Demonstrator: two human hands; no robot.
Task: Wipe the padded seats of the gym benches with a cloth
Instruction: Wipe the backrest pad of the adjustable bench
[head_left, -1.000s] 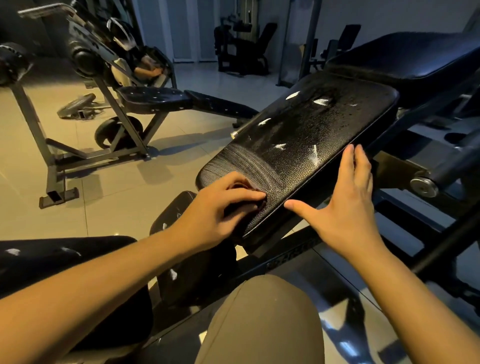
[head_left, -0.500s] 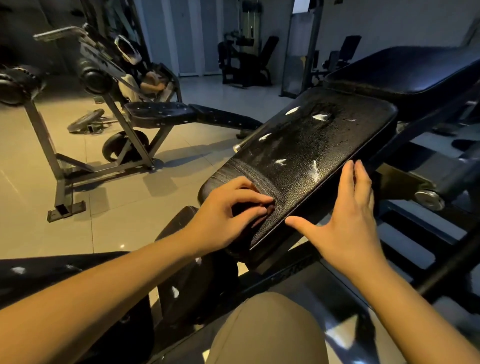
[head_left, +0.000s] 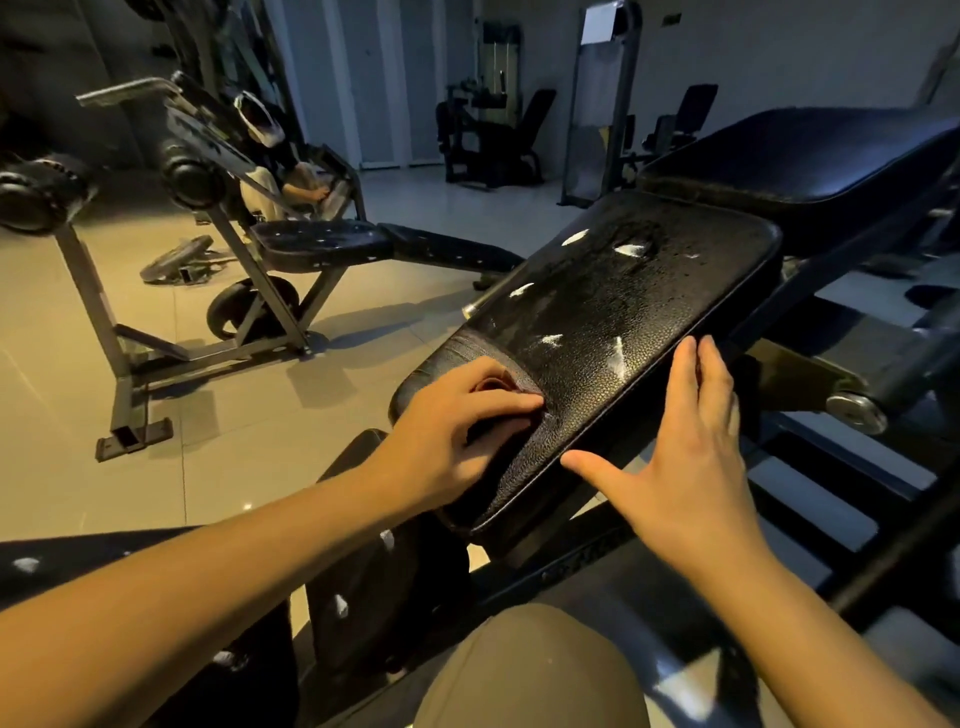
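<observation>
The left grip (head_left: 457, 415) is curling its fingers over a reddish-brown cloth (head_left: 489, 386) and pressing it onto the near-left corner of the black padded seat (head_left: 623, 306), around 9 o'clock of the pad. Most of the cloth is hiding under the fingers. The right grip (head_left: 691, 457) is lying relaxed and holding nothing. Its straight fingers (head_left: 680, 374) are resting along the seat's edge at 4 o'clock, and its thumb is spreading toward the near corner. Fine streaks are showing on the leather just beside the cloth, while white patches (head_left: 618, 356) and small specks are dotting the seat toward 12 o'clock. A second dark pad (head_left: 810, 156) is rising beyond the seat at 1 o'clock. A knee in khaki trousers (head_left: 530, 670) is filling the frame at 6 o'clock. Another bench (head_left: 327, 241), also flecked with white, is standing on the tiled floor (head_left: 234, 415) at 10 o'clock, well apart from the seat.
</observation>
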